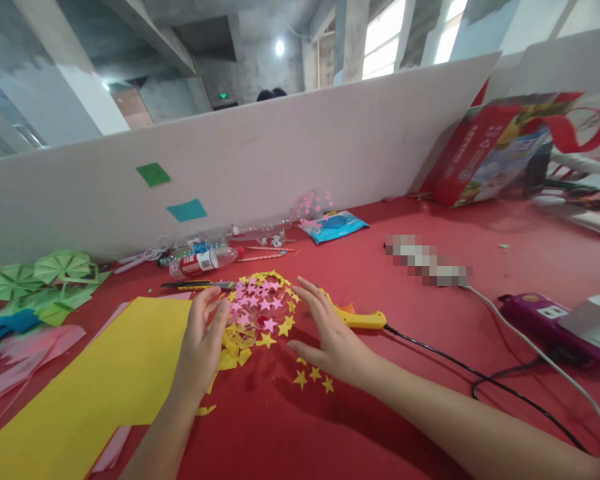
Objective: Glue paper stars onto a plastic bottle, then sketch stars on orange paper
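Observation:
A clear plastic piece covered with pink paper stars point(264, 305) and edged with yellow ones lies on the red table between my hands. On its left is my left hand point(205, 327), fingers apart and slightly curled, with nothing visible in it. Across from it, my right hand point(327, 333) is open with thumb and fingers spread. Below the right hand are several loose yellow stars point(315, 375). Just beyond the right hand rests a yellow-handled glue gun point(363, 320), its front part hidden. Yellow paper scraps point(234, 353) lie beside my left fingers.
A yellow paper sheet point(130, 373) covers the left foreground, near green paper fans point(63, 267). Behind are a utility knife point(195, 285), plastic bottles point(205, 261) and a blue packet point(337, 227). A white partition point(255, 153) borders the table; cables and a purple power strip point(555, 327) are at right.

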`<action>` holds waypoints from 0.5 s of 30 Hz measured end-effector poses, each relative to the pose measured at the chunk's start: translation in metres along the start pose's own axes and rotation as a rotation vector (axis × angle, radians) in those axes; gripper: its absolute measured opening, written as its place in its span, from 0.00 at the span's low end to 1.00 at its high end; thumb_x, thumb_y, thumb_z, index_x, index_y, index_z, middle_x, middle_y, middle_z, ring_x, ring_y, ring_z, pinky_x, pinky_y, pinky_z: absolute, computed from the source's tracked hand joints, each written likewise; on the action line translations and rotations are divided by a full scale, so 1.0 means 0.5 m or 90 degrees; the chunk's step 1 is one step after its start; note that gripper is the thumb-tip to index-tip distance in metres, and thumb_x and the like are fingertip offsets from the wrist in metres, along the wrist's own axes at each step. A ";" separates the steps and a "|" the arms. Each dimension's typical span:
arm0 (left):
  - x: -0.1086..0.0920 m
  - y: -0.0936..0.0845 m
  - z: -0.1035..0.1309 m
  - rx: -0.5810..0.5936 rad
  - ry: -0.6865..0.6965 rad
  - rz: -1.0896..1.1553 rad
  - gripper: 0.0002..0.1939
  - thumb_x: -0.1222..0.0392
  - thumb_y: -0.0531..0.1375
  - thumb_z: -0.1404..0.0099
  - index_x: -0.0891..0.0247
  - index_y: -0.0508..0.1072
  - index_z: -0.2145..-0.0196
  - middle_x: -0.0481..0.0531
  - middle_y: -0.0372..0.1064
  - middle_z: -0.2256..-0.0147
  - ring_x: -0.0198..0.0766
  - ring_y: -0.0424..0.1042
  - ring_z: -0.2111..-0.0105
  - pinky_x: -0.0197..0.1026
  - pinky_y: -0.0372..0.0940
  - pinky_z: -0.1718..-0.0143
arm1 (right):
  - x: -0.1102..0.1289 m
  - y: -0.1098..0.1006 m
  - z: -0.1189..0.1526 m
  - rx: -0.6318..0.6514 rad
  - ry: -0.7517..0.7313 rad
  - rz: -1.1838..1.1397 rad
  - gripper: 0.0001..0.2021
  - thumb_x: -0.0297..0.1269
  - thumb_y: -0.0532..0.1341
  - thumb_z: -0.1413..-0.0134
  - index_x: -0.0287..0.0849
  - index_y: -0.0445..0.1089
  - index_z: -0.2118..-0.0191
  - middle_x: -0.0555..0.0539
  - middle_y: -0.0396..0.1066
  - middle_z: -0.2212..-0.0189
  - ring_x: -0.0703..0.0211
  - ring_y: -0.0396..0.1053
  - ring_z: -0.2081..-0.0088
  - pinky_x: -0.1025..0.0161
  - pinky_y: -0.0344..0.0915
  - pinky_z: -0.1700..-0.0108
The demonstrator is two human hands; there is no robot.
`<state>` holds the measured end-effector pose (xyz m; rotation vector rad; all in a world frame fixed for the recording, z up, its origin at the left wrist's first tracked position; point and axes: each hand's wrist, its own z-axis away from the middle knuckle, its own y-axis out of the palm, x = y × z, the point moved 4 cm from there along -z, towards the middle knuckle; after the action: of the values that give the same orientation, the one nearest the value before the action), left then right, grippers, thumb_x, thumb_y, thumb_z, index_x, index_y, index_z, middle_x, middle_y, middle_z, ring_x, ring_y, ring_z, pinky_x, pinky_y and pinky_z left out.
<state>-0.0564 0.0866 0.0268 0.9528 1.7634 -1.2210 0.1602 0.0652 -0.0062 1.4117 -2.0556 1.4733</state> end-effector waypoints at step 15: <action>0.077 0.030 -0.027 0.046 -0.261 0.259 0.23 0.42 0.58 0.38 0.60 0.69 0.53 0.62 0.71 0.54 0.51 0.75 0.55 0.50 0.74 0.62 | 0.025 0.005 0.009 -0.023 -0.039 0.018 0.27 0.37 0.57 0.40 0.46 0.46 0.39 0.35 0.56 0.43 0.47 0.64 0.44 0.42 0.67 0.47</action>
<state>-0.0617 0.1092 -0.0101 0.9628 1.1458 -1.1206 0.1535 0.0547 -0.0016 1.4360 -2.1367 1.4132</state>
